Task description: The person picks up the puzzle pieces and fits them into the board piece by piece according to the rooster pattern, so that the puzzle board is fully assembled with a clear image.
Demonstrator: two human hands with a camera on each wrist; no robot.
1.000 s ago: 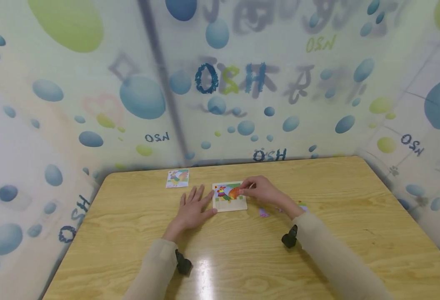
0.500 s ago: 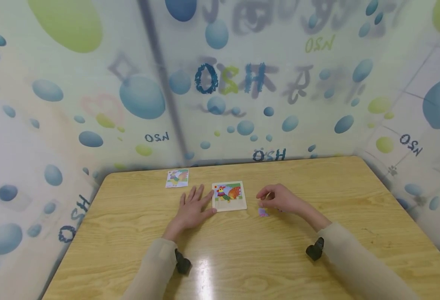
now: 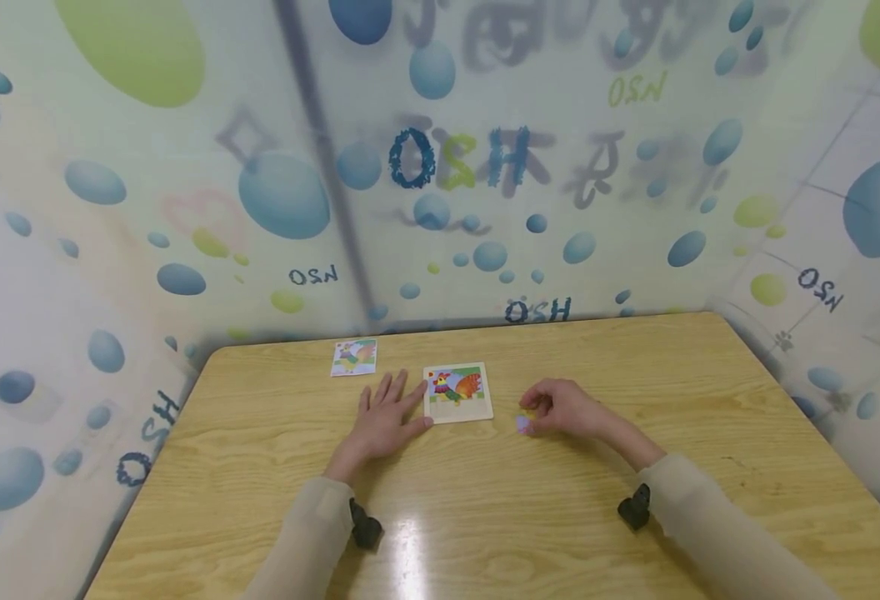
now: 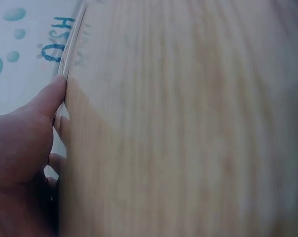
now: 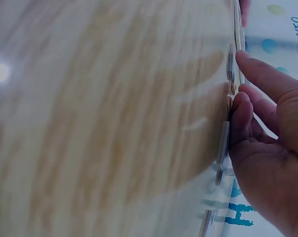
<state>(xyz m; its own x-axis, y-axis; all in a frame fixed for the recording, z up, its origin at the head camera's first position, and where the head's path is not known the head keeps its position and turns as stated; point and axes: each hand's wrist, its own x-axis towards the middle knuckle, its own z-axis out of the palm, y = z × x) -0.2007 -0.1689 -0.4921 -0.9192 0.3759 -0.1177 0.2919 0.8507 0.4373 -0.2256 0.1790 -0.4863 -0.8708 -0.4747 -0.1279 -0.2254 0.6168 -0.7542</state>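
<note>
A square puzzle board (image 3: pixel 458 412) with a bright rooster picture lies in the middle of the table; its lower strip is bare wood. My left hand (image 3: pixel 383 425) rests spread on the table, thumb and index finger touching the board's left edge. To the right of the board, my right hand (image 3: pixel 566 408) pinches a small pale purple puzzle piece (image 3: pixel 522 424) at the tabletop between thumb and fingers. In the right wrist view the thumb meets that thin piece (image 5: pixel 230 61). The fingers partly hide it in the head view.
A square card (image 3: pixel 354 357) with a paler rooster picture lies back left. In the right wrist view, other thin pieces (image 5: pixel 222 153) lie flat on the table near the palm. The wooden table (image 3: pixel 470 517) ends at a patterned wall (image 3: pixel 455 250).
My right hand has drawn back from the board's right side to the loose pieces and now has its fingers on the purple one. The left hand and board stay still.
</note>
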